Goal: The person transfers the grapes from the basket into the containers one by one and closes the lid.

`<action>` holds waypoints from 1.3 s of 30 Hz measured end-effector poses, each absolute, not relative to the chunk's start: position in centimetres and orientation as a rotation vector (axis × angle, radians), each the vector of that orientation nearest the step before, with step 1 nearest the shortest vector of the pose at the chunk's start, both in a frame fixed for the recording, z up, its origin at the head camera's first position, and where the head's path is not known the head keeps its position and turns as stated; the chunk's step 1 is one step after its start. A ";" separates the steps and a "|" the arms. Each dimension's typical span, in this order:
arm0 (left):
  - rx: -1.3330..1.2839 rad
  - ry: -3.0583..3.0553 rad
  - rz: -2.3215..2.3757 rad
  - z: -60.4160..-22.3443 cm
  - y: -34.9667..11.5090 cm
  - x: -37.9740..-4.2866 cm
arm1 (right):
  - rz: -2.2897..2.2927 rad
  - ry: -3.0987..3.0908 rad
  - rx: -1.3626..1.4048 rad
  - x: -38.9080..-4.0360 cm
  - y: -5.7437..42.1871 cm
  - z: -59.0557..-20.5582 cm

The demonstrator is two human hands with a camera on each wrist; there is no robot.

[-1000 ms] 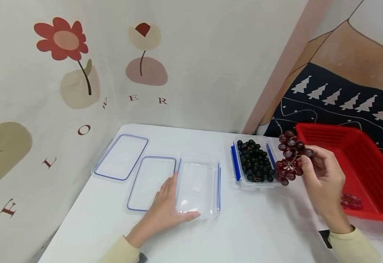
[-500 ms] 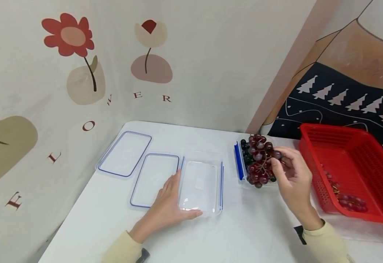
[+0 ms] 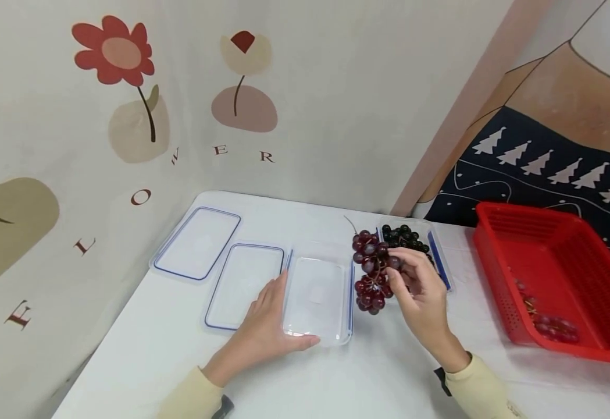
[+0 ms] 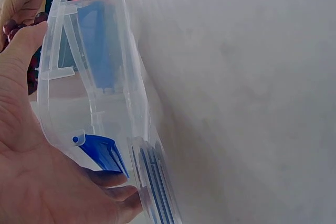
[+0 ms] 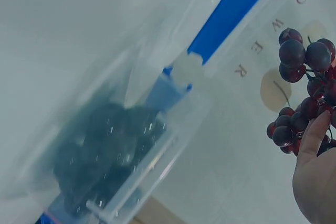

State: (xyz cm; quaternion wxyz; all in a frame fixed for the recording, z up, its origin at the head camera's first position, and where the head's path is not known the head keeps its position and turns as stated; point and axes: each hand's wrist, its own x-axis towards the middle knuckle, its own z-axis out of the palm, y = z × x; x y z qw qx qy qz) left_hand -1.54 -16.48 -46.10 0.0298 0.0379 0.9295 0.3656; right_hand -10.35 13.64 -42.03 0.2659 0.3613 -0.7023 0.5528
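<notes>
My right hand (image 3: 422,302) pinches a bunch of red grapes (image 3: 370,270) between thumb and fingers. The bunch hangs just right of a clear plastic container (image 3: 315,297) with nothing in it, overlapping its right edge in the head view. Against that container's near left corner lies my left hand (image 3: 260,323), thumb along the front wall and fingers along the left side. In the left wrist view, the thumb is at the container's rim (image 4: 47,61) and the fingers are by a blue side clip (image 4: 105,153). Partly hidden behind the right hand, another clear container holds black grapes (image 3: 404,235).
Two clear lids with blue seals, a near lid (image 3: 244,285) and a far lid (image 3: 197,241), lie left of the containers. On the right stands a red basket (image 3: 498,279) with more red grapes (image 3: 556,329) inside. Printed cloth (image 3: 336,105) hangs behind the white table (image 3: 294,384).
My right hand has carried the red grapes leftward from beside the red basket, across the black grapes, to the bare container's right edge. My left hand has stayed at that container.
</notes>
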 end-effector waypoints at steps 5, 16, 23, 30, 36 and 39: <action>0.132 2.857 1.120 -46.1 -16.7 -1.5 | 1.505 -1.933 1.026 -9.6 12.1 -42.6; 0.143 2.873 1.115 -46.3 -16.9 -1.5 | 1.457 -2.006 1.181 -8.3 9.5 -44.2; 0.134 2.889 1.107 -46.4 -16.8 -1.6 | 1.343 -2.130 1.246 -8.8 8.4 -45.4; 0.151 2.894 1.109 -46.4 -16.8 -1.6 | 1.249 -2.290 1.326 -8.8 7.4 -45.8; 0.174 2.888 1.111 -46.3 -16.8 -1.6 | 1.212 -2.417 1.466 -8.9 6.7 -45.3; 0.175 2.880 1.113 -46.4 -16.9 -1.6 | 1.165 -2.553 1.581 -9.3 6.7 -44.6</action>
